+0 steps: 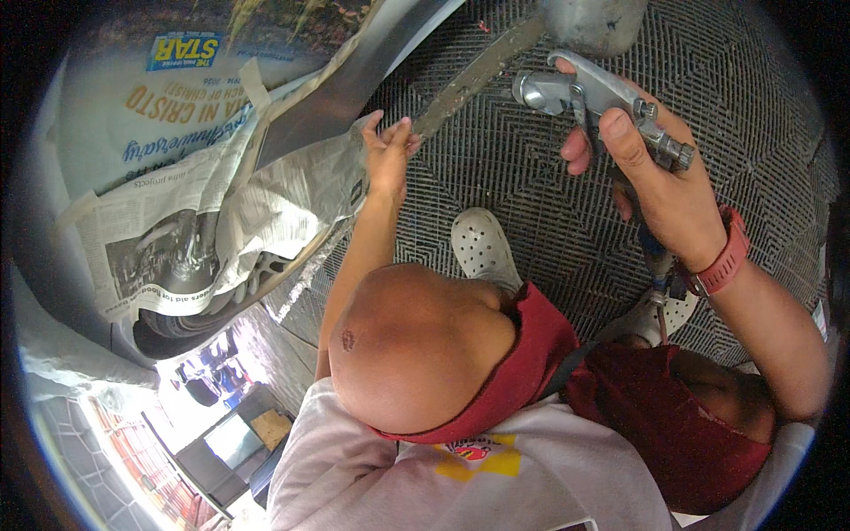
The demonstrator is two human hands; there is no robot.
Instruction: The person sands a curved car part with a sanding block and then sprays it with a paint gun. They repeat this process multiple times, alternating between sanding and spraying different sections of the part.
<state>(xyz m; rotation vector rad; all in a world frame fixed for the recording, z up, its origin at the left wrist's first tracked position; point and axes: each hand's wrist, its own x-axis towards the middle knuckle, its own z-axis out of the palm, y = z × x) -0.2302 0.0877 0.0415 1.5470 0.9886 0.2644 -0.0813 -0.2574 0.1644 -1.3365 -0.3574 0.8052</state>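
Note:
My right hand (668, 190) is wrapped round a silver spray gun (606, 93), held above the floor with its nozzle end toward the left. An air hose fitting (657, 258) hangs below the gun's handle. My left hand (388, 159) is beside the lower edge of a vehicle, its fingers apart and holding nothing I can see. Whether its fingertips touch the edge I cannot tell. Newspaper sheets (168, 234) mask much of the vehicle, around a smooth dark grey panel (310, 115).
Black ribbed matting (540, 199) covers the floor. A long grey strip (482, 75) lies on it, leading to a scuffed grey container (595, 25) at the far edge. My white perforated clog (482, 243) stands below my hands. A wheel (177, 323) shows under the newspaper.

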